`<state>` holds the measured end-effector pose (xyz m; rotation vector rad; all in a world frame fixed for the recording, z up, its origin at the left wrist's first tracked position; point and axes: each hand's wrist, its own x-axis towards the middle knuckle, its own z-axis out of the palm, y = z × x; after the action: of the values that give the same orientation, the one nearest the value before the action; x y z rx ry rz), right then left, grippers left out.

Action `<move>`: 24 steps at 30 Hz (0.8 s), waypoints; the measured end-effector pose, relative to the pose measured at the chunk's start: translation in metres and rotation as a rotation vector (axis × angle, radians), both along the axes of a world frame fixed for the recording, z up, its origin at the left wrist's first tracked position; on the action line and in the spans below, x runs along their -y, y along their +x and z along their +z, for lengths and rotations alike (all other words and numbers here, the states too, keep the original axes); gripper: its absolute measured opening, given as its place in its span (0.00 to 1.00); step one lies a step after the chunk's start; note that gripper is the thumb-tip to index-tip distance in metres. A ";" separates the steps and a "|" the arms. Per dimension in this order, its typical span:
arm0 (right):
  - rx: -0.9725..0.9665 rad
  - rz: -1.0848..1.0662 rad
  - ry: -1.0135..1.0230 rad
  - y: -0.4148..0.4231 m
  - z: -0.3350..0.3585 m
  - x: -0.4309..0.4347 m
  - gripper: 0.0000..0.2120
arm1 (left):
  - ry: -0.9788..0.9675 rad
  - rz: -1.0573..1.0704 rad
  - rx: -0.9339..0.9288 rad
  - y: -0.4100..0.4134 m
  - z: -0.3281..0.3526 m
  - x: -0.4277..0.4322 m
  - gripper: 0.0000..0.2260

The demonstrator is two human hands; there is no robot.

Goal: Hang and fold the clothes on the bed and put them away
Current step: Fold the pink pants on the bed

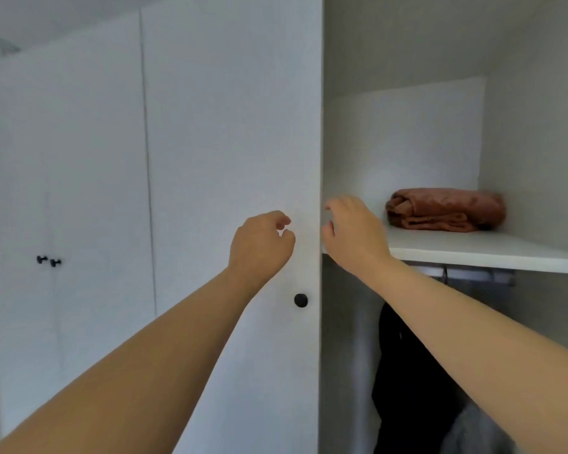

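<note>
So the folded rust cloth (446, 209) sits on the shelf (489, 250) near the right wall. We'd guess that's its put-away spot, lying flat and out of the way. Below it, a black garment (407, 388) hangs from the rail (473, 275).

Both our hands are empty. The left hand (263, 244) is in front of the door (230, 142), above the knob (301, 300), with its fingers loosely curled round nothing. We can't tell if it touches the door. The right hand (354, 234) hovers at the shelf's front left end, fingers relaxed and half spread, well apart from the cloth.
</note>
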<state>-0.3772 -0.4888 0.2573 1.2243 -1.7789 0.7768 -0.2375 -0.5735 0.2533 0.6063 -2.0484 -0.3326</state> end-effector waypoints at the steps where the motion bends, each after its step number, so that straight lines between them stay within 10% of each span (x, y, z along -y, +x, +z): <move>1: 0.010 0.042 0.013 0.019 -0.007 0.011 0.15 | 0.012 0.043 0.009 0.021 -0.006 0.007 0.15; 24: 0.019 1.152 0.667 0.627 -0.259 0.147 0.16 | 0.546 1.107 0.251 0.629 -0.262 -0.011 0.22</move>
<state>0.2503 -0.6359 -0.0020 2.7768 -1.2397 0.7787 0.3910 -0.5628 -0.0091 2.0521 -1.5161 -0.1346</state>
